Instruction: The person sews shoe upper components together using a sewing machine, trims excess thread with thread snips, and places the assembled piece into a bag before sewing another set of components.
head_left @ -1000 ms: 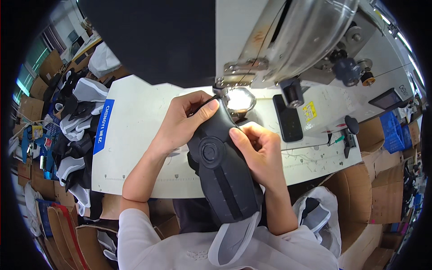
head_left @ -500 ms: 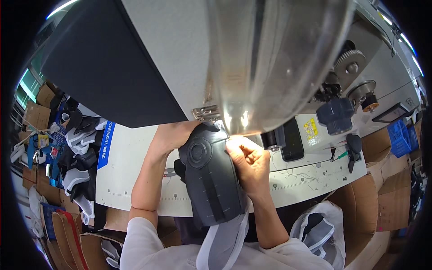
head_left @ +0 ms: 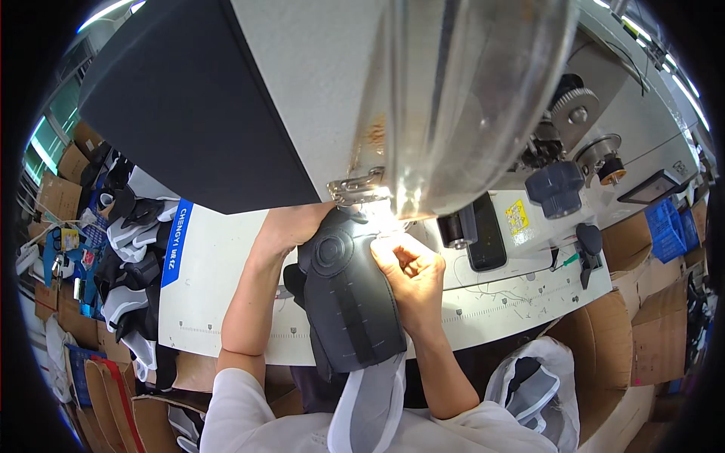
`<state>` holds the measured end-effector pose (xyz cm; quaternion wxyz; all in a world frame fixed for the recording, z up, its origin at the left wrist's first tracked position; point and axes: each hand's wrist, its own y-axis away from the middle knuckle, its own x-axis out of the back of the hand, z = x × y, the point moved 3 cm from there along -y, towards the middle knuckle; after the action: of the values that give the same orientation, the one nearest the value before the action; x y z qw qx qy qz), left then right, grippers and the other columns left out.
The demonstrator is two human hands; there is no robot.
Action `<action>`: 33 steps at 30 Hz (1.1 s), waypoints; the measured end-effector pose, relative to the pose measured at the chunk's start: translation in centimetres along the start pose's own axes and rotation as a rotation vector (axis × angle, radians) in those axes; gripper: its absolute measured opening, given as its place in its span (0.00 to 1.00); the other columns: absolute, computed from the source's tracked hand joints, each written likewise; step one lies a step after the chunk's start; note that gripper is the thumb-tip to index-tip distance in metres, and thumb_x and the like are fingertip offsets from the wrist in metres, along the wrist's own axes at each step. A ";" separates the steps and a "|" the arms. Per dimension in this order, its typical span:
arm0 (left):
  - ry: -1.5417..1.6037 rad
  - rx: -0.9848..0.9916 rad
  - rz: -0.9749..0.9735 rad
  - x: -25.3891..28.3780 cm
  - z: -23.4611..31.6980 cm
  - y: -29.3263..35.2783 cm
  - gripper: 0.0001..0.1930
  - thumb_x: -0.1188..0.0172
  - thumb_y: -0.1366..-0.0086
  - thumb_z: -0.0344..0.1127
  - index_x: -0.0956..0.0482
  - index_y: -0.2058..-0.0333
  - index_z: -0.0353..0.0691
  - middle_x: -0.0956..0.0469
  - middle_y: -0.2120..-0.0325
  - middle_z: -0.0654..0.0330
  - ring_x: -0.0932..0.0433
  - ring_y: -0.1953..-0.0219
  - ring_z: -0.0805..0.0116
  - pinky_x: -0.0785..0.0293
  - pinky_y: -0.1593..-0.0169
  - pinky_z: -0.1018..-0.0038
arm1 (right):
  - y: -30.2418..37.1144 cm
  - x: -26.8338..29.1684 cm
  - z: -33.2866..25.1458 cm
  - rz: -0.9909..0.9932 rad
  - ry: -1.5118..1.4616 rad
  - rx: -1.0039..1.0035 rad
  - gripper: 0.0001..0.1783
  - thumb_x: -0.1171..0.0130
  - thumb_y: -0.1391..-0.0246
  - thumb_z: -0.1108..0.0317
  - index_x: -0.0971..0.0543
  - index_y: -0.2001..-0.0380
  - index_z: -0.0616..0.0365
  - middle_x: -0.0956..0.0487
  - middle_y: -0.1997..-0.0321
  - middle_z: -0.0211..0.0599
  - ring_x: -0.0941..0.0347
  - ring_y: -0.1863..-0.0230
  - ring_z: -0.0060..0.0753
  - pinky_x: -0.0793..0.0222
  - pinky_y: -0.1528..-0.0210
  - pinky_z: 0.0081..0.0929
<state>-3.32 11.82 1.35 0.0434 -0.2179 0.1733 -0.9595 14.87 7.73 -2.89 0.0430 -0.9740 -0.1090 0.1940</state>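
Note:
A black leather-like sewn piece [head_left: 343, 302] with a round ringed patch and a dark strip down its middle lies under the head of a sewing machine [head_left: 302, 98]. From its lower end a grey strip with white edges [head_left: 368, 404] hangs over the table edge towards my body. My left hand [head_left: 298, 226] rests at the far left side of the piece; its fingers are hidden behind the piece and the machine head. My right hand [head_left: 411, 268] is closed, thumb and fingers pinching the piece's right edge near the brightly lit needle area.
Black and grey sewn pieces [head_left: 136, 264] are heaped left of the white table [head_left: 219, 302]. A dark phone [head_left: 485, 241] lies right of the machine head. Cardboard boxes [head_left: 593, 340] stand at the right, beside a white bag [head_left: 532, 392] of pieces. Loose threads lie on the table.
The black piece and my right hand have shifted slightly left in the view. The machine also sits a little differently in the picture. My grip looks the same.

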 end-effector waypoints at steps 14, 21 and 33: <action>0.000 -0.230 0.037 -0.1 -1.2 -1.2 0.06 0.41 0.40 0.26 0.21 0.65 0.29 0.20 0.72 0.56 0.24 0.70 0.67 0.26 0.62 0.69 | 0.6 -1.0 0.1 0.125 0.086 0.019 0.08 0.38 0.41 0.72 0.20 0.63 0.68 0.20 0.69 0.28 0.28 0.69 0.13 0.32 0.64 0.14; 0.074 -0.056 -0.007 0.0 -2.3 -1.6 0.05 0.42 0.40 0.25 0.20 0.66 0.29 0.21 0.72 0.59 0.27 0.71 0.71 0.26 0.65 0.71 | 0.4 -1.4 -0.4 0.159 0.151 0.029 0.07 0.37 0.42 0.72 0.19 0.64 0.67 0.20 0.70 0.28 0.28 0.69 0.13 0.32 0.66 0.14; 0.030 -0.114 0.079 0.3 -5.9 -2.8 0.07 0.45 0.41 0.23 0.21 0.65 0.30 0.22 0.70 0.60 0.27 0.68 0.72 0.26 0.64 0.71 | -0.2 -1.1 -0.1 0.249 0.265 0.074 0.12 0.34 0.44 0.67 0.18 0.72 0.68 0.23 0.81 0.26 0.34 0.78 0.10 0.40 0.77 0.16</action>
<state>-6.16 16.28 -2.49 0.0663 -0.1985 0.2368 -0.9487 13.90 7.68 -2.34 0.0683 -0.9947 0.0264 0.0715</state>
